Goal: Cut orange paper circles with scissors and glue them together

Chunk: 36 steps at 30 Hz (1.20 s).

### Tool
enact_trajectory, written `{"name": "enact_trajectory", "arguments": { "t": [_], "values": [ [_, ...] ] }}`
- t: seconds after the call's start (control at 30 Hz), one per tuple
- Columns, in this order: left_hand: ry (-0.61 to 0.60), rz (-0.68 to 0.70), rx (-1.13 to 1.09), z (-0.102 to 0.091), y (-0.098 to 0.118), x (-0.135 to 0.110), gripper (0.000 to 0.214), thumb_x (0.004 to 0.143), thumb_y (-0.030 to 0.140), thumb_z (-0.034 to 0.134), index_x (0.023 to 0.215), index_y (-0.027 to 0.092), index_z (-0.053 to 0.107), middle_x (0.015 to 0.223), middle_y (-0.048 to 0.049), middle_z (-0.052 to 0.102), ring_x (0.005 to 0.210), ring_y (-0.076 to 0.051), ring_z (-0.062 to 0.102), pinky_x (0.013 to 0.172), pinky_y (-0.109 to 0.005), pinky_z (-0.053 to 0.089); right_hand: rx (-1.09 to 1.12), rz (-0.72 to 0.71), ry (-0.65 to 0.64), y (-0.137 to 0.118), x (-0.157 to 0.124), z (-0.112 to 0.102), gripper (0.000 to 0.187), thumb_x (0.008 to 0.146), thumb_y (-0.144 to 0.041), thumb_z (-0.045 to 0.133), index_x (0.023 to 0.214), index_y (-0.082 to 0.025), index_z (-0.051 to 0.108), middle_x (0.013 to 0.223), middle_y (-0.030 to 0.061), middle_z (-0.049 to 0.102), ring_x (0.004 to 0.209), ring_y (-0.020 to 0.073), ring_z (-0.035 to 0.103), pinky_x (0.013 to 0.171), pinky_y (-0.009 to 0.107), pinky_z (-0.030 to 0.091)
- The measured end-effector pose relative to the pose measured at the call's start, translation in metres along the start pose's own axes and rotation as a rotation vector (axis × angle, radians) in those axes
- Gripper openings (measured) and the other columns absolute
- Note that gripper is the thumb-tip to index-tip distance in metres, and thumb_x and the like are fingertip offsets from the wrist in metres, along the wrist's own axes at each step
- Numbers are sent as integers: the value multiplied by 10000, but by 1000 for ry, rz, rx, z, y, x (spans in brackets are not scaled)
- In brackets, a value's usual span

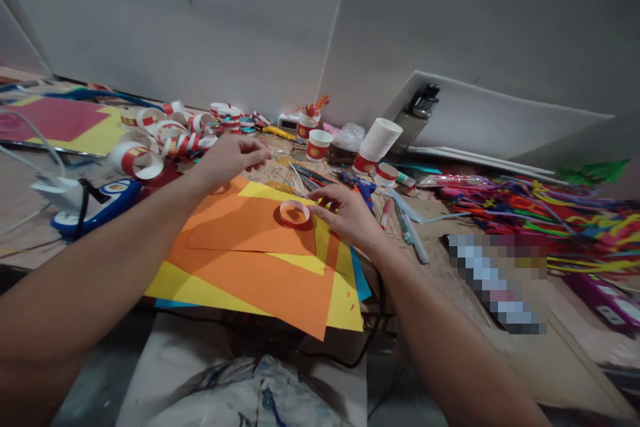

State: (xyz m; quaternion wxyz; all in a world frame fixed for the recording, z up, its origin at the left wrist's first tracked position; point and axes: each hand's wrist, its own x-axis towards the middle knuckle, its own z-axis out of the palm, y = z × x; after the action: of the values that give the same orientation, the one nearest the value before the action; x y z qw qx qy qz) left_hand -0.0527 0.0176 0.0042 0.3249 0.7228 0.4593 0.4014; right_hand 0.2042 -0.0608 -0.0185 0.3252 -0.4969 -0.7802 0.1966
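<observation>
A short ring cut from a paper cup, white inside and red outside, sits on an orange paper sheet. My right hand is at the ring's right side, thumb and forefinger closed at its rim. Above the far left part of the paper hovers my left hand, its fingers bent and pressed together; whether anything is between them cannot be made out. More orange and yellow sheets lie beneath, with a blue sheet at the edge.
Several cut cup spirals lie at left by a blue power strip. Behind stand a paper cup, stacked cups and a dark bottle. Pens, a blue glue gun and colourful pipe cleaners are at right.
</observation>
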Motion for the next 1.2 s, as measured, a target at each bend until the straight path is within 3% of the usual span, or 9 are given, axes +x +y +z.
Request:
{"name": "enact_trajectory", "arguments": {
  "t": [0.17, 0.3, 0.5, 0.77, 1.2],
  "values": [
    [-362, 119, 195, 20, 2, -7, 454, 805, 578, 637, 1009, 191, 756, 983, -63, 746, 869, -195, 654, 771, -297, 492, -12, 117, 114, 3, 2, -3, 150, 862, -243, 630, 927, -178, 749, 886, 50, 757, 758, 163, 649, 708, 289, 494],
    [-494, 168, 345, 32, 4, -14, 564, 752, 627, 669, 1117, 200, 720, 1096, -76, 725, 948, -223, 649, 802, -301, 489, -30, 151, 117, 5, 2, -5, 155, 855, -248, 623, 922, -186, 747, 856, 38, 754, 748, 165, 643, 684, 283, 480],
    [-511, 124, 374, 41, 2, -19, 710, 653, 616, 751, 1220, 196, 664, 1151, -96, 689, 984, -259, 642, 802, -330, 497, -30, 178, 142, 6, 2, -5, 148, 861, -246, 623, 901, -173, 745, 838, 37, 747, 730, 156, 630, 685, 277, 474],
    [-488, 103, 430, 45, 9, -24, 548, 648, 523, 743, 1097, 210, 707, 1042, -56, 704, 919, -235, 630, 754, -312, 469, -40, 208, 131, 4, 2, -5, 145, 864, -226, 629, 910, -155, 747, 839, 36, 745, 718, 139, 616, 677, 255, 458],
    [-503, 67, 394, 45, 15, -28, 485, 671, 480, 738, 1068, 206, 688, 848, -9, 655, 767, -179, 587, 645, -282, 405, -56, 217, 127, 3, 2, -5, 140, 871, -205, 632, 923, -153, 751, 855, 33, 752, 731, 135, 624, 674, 242, 453]
  ]
}}
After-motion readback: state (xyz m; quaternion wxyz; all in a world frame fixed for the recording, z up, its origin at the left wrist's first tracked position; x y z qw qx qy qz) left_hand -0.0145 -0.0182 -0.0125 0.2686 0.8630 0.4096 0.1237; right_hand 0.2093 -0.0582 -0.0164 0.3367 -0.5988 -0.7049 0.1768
